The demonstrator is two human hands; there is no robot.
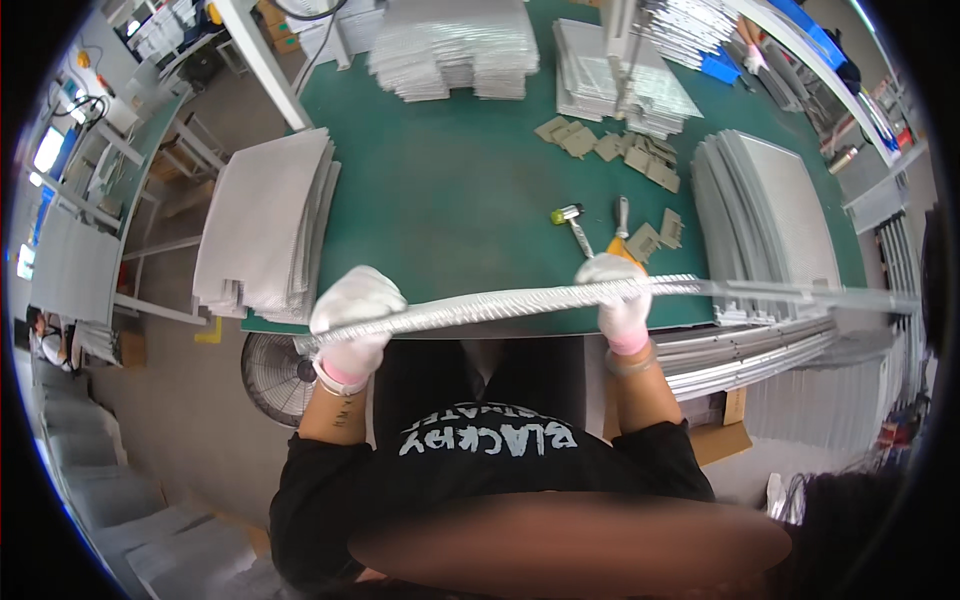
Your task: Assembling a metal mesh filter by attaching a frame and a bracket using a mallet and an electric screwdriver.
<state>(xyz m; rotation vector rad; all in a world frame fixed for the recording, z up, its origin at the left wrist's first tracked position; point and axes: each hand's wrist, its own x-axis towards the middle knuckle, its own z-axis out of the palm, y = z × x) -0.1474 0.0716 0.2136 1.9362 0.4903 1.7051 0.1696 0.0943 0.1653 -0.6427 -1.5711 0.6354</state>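
Note:
My left hand (358, 312), in a white glove with a pink cuff, is closed around the left end of a long silver ridged strip (490, 307). Further along, my right hand (614, 292), gloved the same way, grips it too. The strip lies almost level across the table's near edge, its right part rising slightly. A thin, blurred grey bar (800, 293) runs on to the right from it; whether both are one piece I cannot tell. Beyond my right hand lie a small mallet (568, 214) with a yellow-green head and a grey-handled tool (622, 215).
Stacks of pale mesh panels stand left (262, 215) and right (765, 190) on the green table (430, 190), with more (455, 50) at the back. Beige plates (640, 160) lie at the right. Below are a floor fan (275, 375) and metal profiles (740, 360).

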